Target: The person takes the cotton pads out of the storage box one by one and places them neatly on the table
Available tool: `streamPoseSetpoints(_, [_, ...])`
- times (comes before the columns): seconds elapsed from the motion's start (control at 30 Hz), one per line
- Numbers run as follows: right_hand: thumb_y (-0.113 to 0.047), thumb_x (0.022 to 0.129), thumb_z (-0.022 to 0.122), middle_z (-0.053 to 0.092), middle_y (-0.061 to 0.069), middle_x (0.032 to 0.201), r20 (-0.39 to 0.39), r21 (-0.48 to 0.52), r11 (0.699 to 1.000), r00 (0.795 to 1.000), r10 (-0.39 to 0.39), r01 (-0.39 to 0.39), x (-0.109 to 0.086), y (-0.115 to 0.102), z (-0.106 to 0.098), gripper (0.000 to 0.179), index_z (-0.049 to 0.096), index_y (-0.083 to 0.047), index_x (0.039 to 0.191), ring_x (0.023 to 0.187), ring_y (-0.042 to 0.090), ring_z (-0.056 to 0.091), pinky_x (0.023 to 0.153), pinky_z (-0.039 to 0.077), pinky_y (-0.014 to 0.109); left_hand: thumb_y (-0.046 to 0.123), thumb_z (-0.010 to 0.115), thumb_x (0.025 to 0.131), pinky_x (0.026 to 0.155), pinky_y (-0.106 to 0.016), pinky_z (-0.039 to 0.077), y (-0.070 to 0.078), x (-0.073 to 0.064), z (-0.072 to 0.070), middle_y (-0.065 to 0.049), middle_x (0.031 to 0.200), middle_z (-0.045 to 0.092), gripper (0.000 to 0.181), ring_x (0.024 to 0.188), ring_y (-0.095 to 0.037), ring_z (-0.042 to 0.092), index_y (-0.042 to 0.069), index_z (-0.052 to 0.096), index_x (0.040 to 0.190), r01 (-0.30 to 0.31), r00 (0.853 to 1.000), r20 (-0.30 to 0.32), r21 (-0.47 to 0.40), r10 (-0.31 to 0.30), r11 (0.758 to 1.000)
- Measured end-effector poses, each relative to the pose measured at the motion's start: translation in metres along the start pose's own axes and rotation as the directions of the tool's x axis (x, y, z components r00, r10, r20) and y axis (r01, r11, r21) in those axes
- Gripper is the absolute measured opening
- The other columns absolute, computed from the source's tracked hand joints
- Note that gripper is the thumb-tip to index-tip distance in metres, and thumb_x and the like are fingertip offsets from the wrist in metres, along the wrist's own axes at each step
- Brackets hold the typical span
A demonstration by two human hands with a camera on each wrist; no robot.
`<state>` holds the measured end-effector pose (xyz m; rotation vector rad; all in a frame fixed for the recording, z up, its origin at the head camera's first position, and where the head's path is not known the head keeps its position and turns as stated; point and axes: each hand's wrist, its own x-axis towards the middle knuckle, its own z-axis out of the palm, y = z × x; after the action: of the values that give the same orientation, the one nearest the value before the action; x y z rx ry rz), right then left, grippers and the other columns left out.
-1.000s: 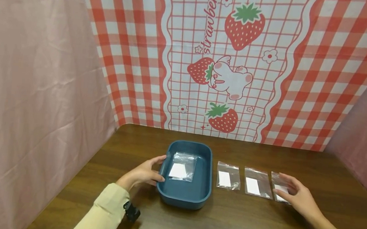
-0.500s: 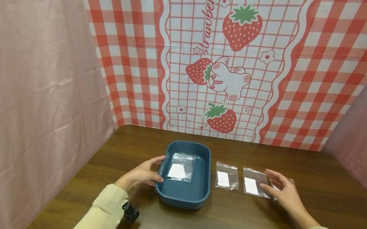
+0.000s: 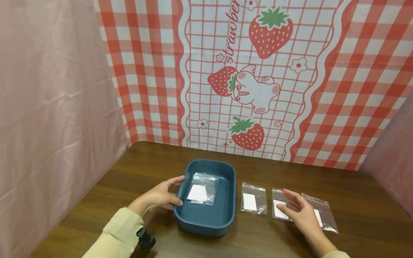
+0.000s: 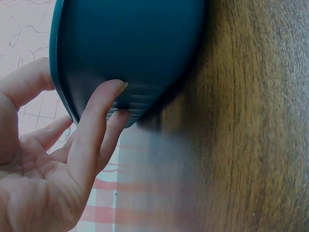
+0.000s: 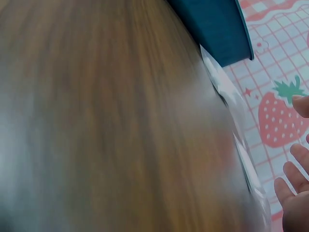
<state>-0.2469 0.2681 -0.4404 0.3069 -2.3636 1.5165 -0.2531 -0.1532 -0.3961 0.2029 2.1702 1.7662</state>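
Note:
A blue rectangular bin [image 3: 203, 226] stands on the table with clear zip bags holding white cards [image 3: 197, 193] inside. My left hand [image 3: 156, 196] rests its spread, relaxed fingers against the bin's left wall; the left wrist view has the fingertips at the outer side [image 4: 130, 43]. Right of the bin lie three flat clear zip bags in a row, each with a white card: a near-bin bag [image 3: 253, 198], a middle bag [image 3: 280, 210] and a right-hand bag [image 3: 326, 215]. Over the middle bag my right hand [image 3: 302, 215] hovers, fingers loosely spread, partly covering it.
The dark wooden table [image 3: 255, 248] reaches back to a red-and-white strawberry cloth [image 3: 252, 88]. A pink curtain [image 3: 50, 94] hangs at the left, another [image 3: 403, 139] at the right.
My right hand has moved left from over the right-hand bag to over the middle bag, uncovering the right-hand one. The left hand and the bin have stayed in place.

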Motion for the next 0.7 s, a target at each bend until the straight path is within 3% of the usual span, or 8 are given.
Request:
streamPoseSetpoints(0.27, [-0.005,0.079,0.072,0.056,0.023,0.12,0.016,0.094,0.995,0.999,-0.032,0.03,0.002,-0.008,0.023,0.05,0.051,0.009,0.123,0.105,0.0,0.053,0.087,0.043,0.016,-0.013,0.067,0.073,0.07,-0.046,0.054,0.002,-0.001,0.001,-0.023,0.14,0.031,0.084,0.104,-0.037,0.056,0.005,0.029,0.145,0.0,1.0,-0.013,0.002,0.0,1.0])
streamPoseSetpoints(0.4, [-0.003,0.078,0.073,0.056,0.025,0.118,0.017,0.109,0.993,0.999,-0.045,0.043,0.004,-0.011,0.034,0.049,0.052,0.01,0.121,0.105,0.003,0.052,0.088,0.044,0.019,-0.013,0.068,0.073,0.07,-0.046,0.054,0.002,-0.001,0.001,-0.023,0.139,0.032,0.083,0.104,-0.037,0.057,0.005,0.03,0.145,-0.002,1.0,-0.02,0.007,0.002,1.0])
streamPoseSetpoints(0.7, [-0.004,0.077,0.074,0.055,0.026,0.12,0.043,0.135,0.991,0.999,0.0,-0.005,0.007,-0.021,0.054,0.049,0.054,0.009,0.12,0.107,0.014,0.055,0.089,0.044,0.021,-0.013,0.068,0.072,0.07,-0.046,0.054,0.001,-0.001,0.001,-0.023,0.139,0.032,0.084,0.103,-0.036,0.057,0.005,0.03,0.145,-0.004,1.0,-0.019,0.009,0.004,1.0])
